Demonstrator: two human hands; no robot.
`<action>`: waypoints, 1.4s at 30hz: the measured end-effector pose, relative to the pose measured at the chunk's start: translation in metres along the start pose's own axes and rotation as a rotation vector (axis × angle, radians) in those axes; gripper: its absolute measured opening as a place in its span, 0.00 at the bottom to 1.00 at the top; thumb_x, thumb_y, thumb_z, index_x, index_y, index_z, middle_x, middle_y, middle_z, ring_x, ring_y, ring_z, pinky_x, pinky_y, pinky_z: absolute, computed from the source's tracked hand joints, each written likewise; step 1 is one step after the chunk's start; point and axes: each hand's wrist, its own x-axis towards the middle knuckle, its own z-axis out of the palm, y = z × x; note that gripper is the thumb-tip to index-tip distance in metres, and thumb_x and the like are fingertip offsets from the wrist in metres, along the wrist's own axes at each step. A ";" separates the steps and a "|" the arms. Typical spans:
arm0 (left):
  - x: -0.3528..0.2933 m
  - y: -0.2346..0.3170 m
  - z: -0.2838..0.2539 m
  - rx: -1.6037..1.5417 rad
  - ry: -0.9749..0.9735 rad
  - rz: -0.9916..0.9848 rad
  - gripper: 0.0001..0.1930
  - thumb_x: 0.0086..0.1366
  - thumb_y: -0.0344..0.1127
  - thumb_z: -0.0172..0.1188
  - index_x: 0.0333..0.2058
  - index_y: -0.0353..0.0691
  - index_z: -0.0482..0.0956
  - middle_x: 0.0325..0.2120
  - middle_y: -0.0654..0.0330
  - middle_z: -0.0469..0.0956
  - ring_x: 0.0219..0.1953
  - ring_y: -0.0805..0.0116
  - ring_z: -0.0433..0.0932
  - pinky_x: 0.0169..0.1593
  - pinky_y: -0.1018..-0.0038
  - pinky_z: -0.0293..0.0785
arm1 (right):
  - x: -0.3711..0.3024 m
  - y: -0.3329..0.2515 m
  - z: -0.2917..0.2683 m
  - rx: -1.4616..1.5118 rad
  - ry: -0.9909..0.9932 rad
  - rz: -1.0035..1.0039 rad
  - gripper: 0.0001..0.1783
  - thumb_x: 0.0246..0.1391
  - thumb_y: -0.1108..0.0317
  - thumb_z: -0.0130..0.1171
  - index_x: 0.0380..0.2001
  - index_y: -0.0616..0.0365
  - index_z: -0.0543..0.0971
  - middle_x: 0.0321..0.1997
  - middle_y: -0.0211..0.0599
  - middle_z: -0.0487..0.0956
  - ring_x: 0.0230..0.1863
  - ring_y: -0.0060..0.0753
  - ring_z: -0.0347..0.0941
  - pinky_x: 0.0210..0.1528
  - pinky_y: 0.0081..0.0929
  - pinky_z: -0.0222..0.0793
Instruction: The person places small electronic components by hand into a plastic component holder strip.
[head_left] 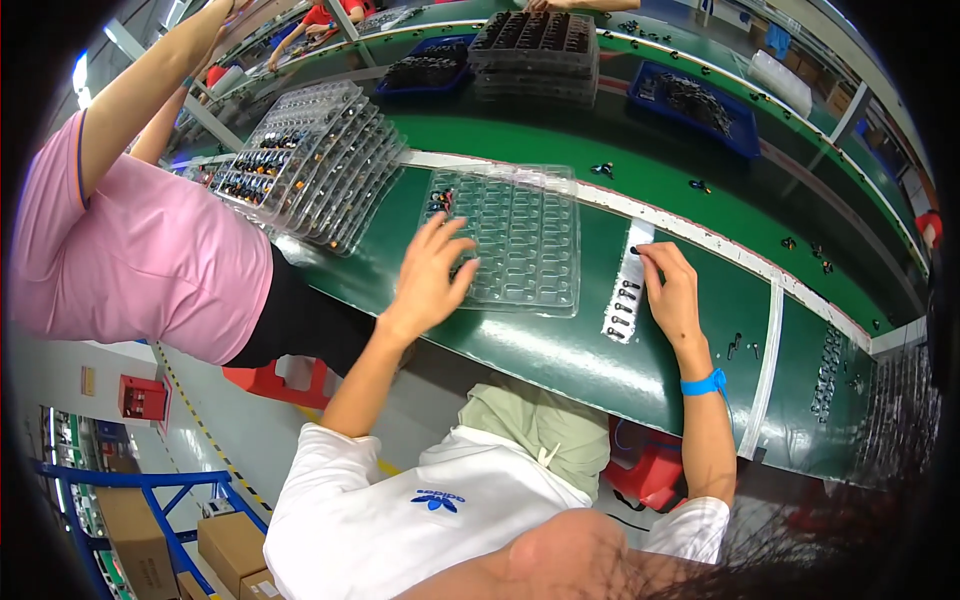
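Note:
My left hand (432,275) hovers over the left side of a clear plastic tray (560,300), its fingers spread. Most of the tray's moulded pockets look bare; a few small dark parts (440,198) sit in its upper left corner, just beyond my fingertips. To the right of the tray lies a white strip (617,325) with several small black parts (622,308) in a row on its near half. My right hand (672,295) is at the strip's far end, thumb and forefinger pinched on a small black part (636,250). Its exact kind is too small to tell.
Stacked clear trays full of parts (310,170) stand at the left, beside a person in pink (170,260). Beyond the white ledge, a green conveyor (640,165) carries scattered small parts. Blue bins (690,105) and a tray stack (535,55) stand farther back. Loose black pieces (735,346) lie right.

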 end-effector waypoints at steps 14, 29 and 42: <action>0.002 -0.015 -0.015 0.002 -0.204 -0.093 0.09 0.58 0.32 0.72 0.36 0.37 0.88 0.57 0.49 0.79 0.63 0.48 0.73 0.65 0.59 0.70 | 0.000 -0.019 -0.005 0.064 0.096 0.022 0.08 0.56 0.79 0.67 0.40 0.66 0.84 0.38 0.45 0.85 0.37 0.45 0.83 0.39 0.30 0.77; 0.083 0.075 0.081 -1.580 -0.334 -0.300 0.13 0.68 0.24 0.67 0.50 0.30 0.80 0.43 0.52 0.86 0.43 0.67 0.85 0.50 0.72 0.83 | -0.001 -0.047 -0.003 0.460 0.176 0.052 0.09 0.54 0.79 0.70 0.40 0.65 0.87 0.49 0.43 0.86 0.47 0.37 0.84 0.51 0.30 0.79; 0.062 0.087 0.087 -1.550 -0.241 -0.188 0.17 0.67 0.20 0.67 0.54 0.29 0.81 0.45 0.48 0.85 0.47 0.65 0.85 0.53 0.70 0.84 | -0.003 -0.051 -0.004 0.317 0.089 -0.062 0.12 0.51 0.84 0.70 0.41 0.65 0.87 0.43 0.45 0.86 0.42 0.38 0.85 0.43 0.29 0.82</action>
